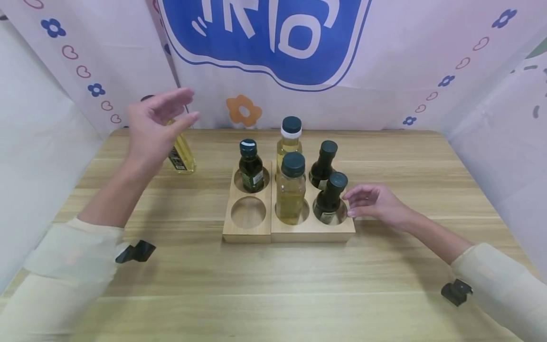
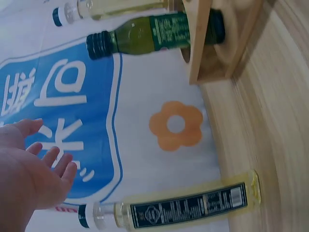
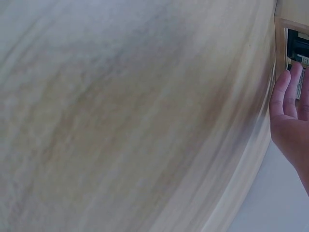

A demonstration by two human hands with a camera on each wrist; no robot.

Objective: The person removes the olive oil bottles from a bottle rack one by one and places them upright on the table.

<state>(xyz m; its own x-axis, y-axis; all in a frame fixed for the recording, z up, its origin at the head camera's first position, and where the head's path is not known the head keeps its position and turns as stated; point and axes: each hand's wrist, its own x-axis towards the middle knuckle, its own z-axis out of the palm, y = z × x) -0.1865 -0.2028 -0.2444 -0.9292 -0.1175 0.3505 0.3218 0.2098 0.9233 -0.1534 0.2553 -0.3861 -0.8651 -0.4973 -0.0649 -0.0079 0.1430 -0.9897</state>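
Observation:
My left hand is raised with fingers extended and thumb apart, holding nothing. Behind it, a tall oil bottle with pale yellow oil and a black label stands upright on the table, partly hidden by the hand in the head view. By the right side of the wooden bottle rack, my right hand has loosely bent fingers, fingertips close to a dark bottle. The rack also holds another dark bottle, a small green bottle and two clear bottles of yellow oil, the nearer one in front.
A round hole at the rack's front left shows its wooden bottom. The wood-grain table extends around the rack. A printed cloth hangs behind its far edge, with white sheets at both sides.

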